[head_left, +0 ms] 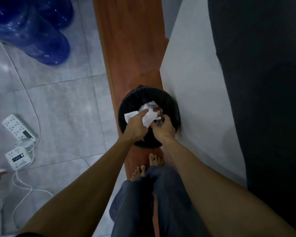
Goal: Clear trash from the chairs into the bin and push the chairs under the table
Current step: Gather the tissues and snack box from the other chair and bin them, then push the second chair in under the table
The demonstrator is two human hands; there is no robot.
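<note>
A round black bin [173, 106] with a dark liner stands on the floor below me, against a wooden strip. Both my hands hover over its mouth. My left hand [135, 126] grips crumpled white paper [148, 115]. My right hand [164, 128] is closed around a small clear plastic wrapper [158, 117] with a dark bit inside. The two pieces of trash touch each other above the bin's opening. No chairs or table are in view.
Blue water jugs [32, 29] stand at the upper left. Two white power strips [18, 129] with trailing cables lie on the grey tile floor at left. A white wall [195, 82] and a dark panel [263, 82] close off the right. My bare feet [155, 159] stand just behind the bin.
</note>
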